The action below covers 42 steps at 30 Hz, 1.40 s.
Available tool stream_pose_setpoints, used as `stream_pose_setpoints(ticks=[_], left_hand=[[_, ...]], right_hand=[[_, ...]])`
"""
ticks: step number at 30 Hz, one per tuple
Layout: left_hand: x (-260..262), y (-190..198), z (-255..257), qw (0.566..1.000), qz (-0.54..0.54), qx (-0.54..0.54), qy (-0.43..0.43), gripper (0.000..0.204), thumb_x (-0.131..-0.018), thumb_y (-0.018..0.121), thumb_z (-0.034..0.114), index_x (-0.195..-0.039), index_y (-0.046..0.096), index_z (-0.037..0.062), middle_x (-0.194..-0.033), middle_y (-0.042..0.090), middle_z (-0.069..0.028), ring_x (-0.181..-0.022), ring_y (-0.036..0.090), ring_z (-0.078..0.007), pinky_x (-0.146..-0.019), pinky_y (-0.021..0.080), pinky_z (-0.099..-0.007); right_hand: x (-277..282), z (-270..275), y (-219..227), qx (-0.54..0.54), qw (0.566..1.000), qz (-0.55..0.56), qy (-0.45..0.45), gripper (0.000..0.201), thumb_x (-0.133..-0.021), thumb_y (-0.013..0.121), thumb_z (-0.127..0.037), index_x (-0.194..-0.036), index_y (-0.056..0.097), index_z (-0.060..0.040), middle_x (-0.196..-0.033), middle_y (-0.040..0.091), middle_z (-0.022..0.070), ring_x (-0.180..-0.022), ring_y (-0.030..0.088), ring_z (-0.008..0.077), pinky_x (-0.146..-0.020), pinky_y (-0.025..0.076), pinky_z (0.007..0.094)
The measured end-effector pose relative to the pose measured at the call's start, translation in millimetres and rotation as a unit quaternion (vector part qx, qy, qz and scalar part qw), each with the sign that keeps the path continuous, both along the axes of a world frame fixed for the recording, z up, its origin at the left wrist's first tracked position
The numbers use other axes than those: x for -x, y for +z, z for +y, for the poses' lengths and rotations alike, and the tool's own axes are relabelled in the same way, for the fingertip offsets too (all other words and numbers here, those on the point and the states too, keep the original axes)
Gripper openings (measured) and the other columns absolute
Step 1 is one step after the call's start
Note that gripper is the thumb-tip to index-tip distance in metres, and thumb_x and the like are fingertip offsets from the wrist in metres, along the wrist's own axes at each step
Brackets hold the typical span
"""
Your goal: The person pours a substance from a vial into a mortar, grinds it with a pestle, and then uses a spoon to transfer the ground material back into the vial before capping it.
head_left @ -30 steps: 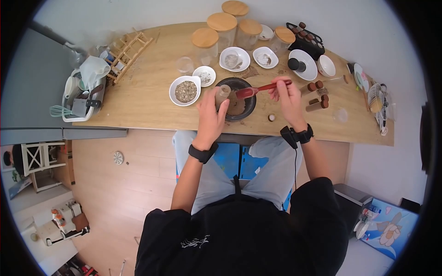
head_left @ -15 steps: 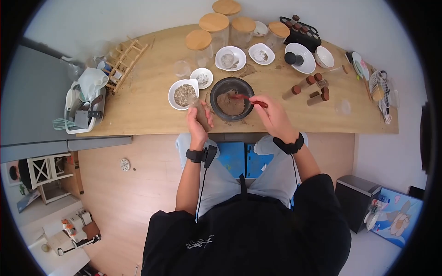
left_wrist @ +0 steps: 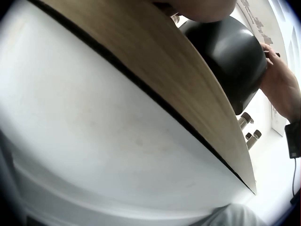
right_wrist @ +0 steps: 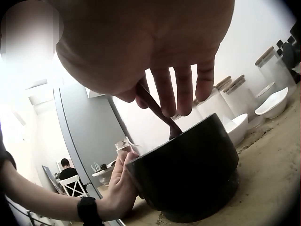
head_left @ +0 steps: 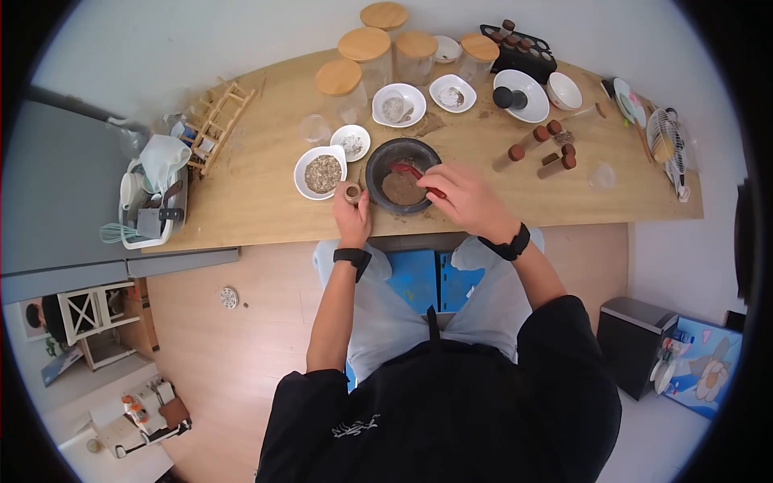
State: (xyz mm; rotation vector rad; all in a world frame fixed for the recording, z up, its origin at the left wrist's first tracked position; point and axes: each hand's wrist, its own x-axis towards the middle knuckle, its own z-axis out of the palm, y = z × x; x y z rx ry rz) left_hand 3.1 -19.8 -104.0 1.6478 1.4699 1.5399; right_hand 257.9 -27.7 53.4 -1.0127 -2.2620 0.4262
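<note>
The right hand [head_left: 469, 203] pinches a dark red spoon [head_left: 436, 192], its scoop end down in a black bowl [head_left: 371, 191] of brown powder [head_left: 400, 188]. In the right wrist view the spoon's handle [right_wrist: 154, 104] slopes from the thumb and fingers into the bowl [right_wrist: 188, 174]. Just left of the bowl, the left hand [head_left: 352, 221] grips a small glass bottle [head_left: 353, 192], its open mouth facing up. Most of that bottle is hidden by the fingers. The left wrist view shows the bowl's outer side [left_wrist: 230, 56].
White dishes [head_left: 299, 179] with flakes and powders stand left of and behind the bowl. Wooden-lidded jars [head_left: 338, 80] are at the back. Several brown-capped bottles [head_left: 509, 158] stand to the right, and a dish rack [head_left: 179, 211] sits at the far left.
The spoon went from beside the bottle above the bowl down into the powder. The left hand moved left and lower with the bottle, which tilted and now stands mouth up.
</note>
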Motion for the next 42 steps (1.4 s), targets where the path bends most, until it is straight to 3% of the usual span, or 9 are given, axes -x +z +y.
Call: stream_pose_setpoints(ticks=[13,19,22,24,30,33,37,39,42], left_hand=[[-2,4,-18,0.999,0.006,0.001,0.046,0.028,-0.095,0.069,0.011,-0.116,0.054,0.0001,-0.102,0.053,-0.0181,-0.094,0.056,-0.0375,-0.087,0.047,-0.0400],[-8,8,-20,0.996,0.027,0.004,0.082,0.025,-0.095,0.071,0.013,-0.112,0.056,0.0004,-0.101,0.056,-0.0188,-0.091,0.058,-0.0395,-0.084,0.049,-0.0417],[-9,9,-21,0.995,0.018,0.032,0.098,0.023,-0.095,0.071,0.013,-0.108,0.057,0.0000,-0.098,0.057,-0.0188,-0.089,0.058,-0.0397,-0.083,0.049,-0.0418],[-6,2,-21,0.991,0.041,0.090,0.090,0.038,-0.099,0.069,0.020,-0.126,0.053,-0.0014,-0.110,0.062,-0.0217,-0.098,0.062,-0.0375,-0.090,0.049,-0.0420],[-8,-6,-19,0.989,0.041,0.074,0.119,0.046,-0.100,0.070,0.022,-0.131,0.050,-0.0043,-0.110,0.065,-0.0245,-0.098,0.066,-0.0402,-0.088,0.051,-0.0428],[-10,-4,-19,0.990,0.012,0.066,0.126,0.033,-0.097,0.072,0.017,-0.118,0.056,-0.0020,-0.108,0.063,-0.0230,-0.095,0.063,-0.0437,-0.086,0.051,-0.0441],[-11,-1,-19,0.988,-0.001,0.091,0.125,0.033,-0.096,0.072,0.017,-0.118,0.056,-0.0018,-0.108,0.064,-0.0232,-0.095,0.063,-0.0440,-0.086,0.051,-0.0446],[-12,0,-20,0.987,0.004,0.085,0.134,0.032,-0.096,0.072,0.017,-0.117,0.056,-0.0016,-0.108,0.063,-0.0231,-0.095,0.062,-0.0442,-0.086,0.051,-0.0446],[-11,0,-18,0.989,0.018,0.064,0.132,0.030,-0.096,0.072,0.016,-0.116,0.057,-0.0012,-0.107,0.063,-0.0227,-0.095,0.062,-0.0444,-0.085,0.051,-0.0446]], right_hand=[[4,-15,-2,0.101,0.994,0.036,0.003,0.019,-0.093,0.069,-0.007,-0.112,0.067,-0.0072,-0.103,0.064,0.0097,-0.098,0.060,0.0314,-0.084,0.049,0.0398],[12,-1,-8,-0.042,0.999,-0.003,-0.008,0.020,-0.095,0.066,-0.007,-0.115,0.067,-0.0063,-0.104,0.066,0.0107,-0.094,0.062,0.0328,-0.083,0.050,0.0400],[11,-11,1,0.057,0.998,-0.032,0.020,0.018,-0.096,0.066,-0.008,-0.114,0.067,-0.0056,-0.107,0.067,0.0107,-0.093,0.063,0.0336,-0.082,0.051,0.0399],[11,-10,5,0.099,0.995,0.013,-0.008,0.018,-0.097,0.066,-0.010,-0.114,0.068,-0.0048,-0.109,0.067,0.0111,-0.093,0.064,0.0329,-0.082,0.051,0.0393],[11,-1,-18,0.150,0.978,0.139,-0.033,0.020,-0.098,0.062,-0.007,-0.116,0.070,-0.0026,-0.110,0.069,0.0123,-0.097,0.065,0.0281,-0.089,0.051,0.0363],[-2,1,-26,0.281,0.933,0.227,-0.002,0.020,-0.097,0.061,-0.004,-0.115,0.070,-0.0015,-0.111,0.069,0.0112,-0.103,0.064,0.0251,-0.094,0.049,0.0346],[-4,12,-24,0.288,0.921,0.261,-0.028,0.020,-0.097,0.060,-0.004,-0.114,0.070,-0.0007,-0.110,0.067,0.0125,-0.097,0.063,0.0247,-0.086,0.051,0.0331],[4,14,-11,0.136,0.976,0.168,0.002,0.019,-0.097,0.061,-0.005,-0.113,0.071,-0.0004,-0.110,0.068,0.0105,-0.097,0.062,0.0210,-0.086,0.051,0.0322],[3,10,-8,0.223,0.964,0.142,0.018,0.019,-0.097,0.061,-0.005,-0.112,0.071,-0.0005,-0.110,0.068,0.0089,-0.097,0.062,0.0185,-0.086,0.051,0.0319]])
